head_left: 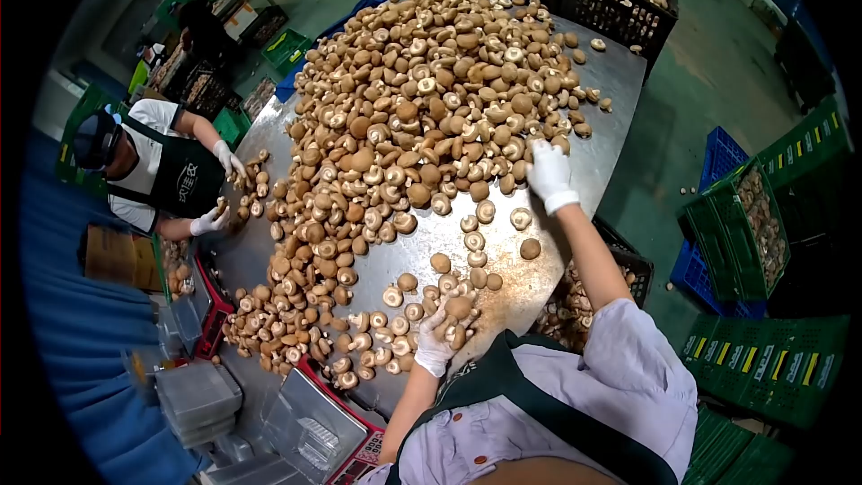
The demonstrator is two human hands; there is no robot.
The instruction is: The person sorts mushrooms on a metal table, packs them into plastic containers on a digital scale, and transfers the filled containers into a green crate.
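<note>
A large heap of brown-capped shiitake mushrooms (413, 108) covers much of a metal table (382, 269). My left hand (435, 346), in a white glove, is curled around several mushrooms (459, 308) close to the near edge. Beside it, loose mushrooms (382, 334) lie with pale stems showing. At the right edge of the heap is my right hand (550, 175), also gloved, with bent fingers among the mushrooms. Its fingertips are hidden, so anything inside them does not show. Several single mushrooms (521, 218) lie between my hands.
A red-edged scale (314, 427) and stacked clear plastic boxes (197, 395) stand at the near left. Across the table, a gloved co-worker (171, 162) handles mushrooms. Black crates (620, 4) of mushrooms adjoin the far edge; green crates (736, 233) are to the right.
</note>
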